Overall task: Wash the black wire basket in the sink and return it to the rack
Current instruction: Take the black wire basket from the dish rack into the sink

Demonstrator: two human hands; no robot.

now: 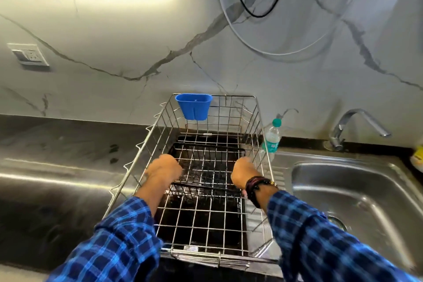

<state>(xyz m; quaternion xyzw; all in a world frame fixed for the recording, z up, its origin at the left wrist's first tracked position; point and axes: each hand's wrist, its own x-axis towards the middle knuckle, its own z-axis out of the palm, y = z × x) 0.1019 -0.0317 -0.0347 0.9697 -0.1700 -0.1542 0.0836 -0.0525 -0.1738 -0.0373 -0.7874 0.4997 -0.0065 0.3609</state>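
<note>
one head-worn wide-angle view looks forward and down, close over the rack (258, 121) beside the sink (357, 190)

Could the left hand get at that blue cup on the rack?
Probably yes: the blue cup hangs on the far rim of the steel rack, nothing between. But the left hand has its grip on the black wire basket.

- I am standing in a home kitchen, at a dark polished counter (57, 190) that runs off toward 9 o'clock.
- A steel sink (304, 174) with a chrome tap (341, 125) sits at 2 o'clock.
- A wire dish rack (196, 256) stands at 12 o'clock, a blue plastic cup (194, 106) hooked on its far rim.
- Veined marble (114, 30) covers the wall behind, with a socket plate (28, 55) at 10 o'clock.
</note>
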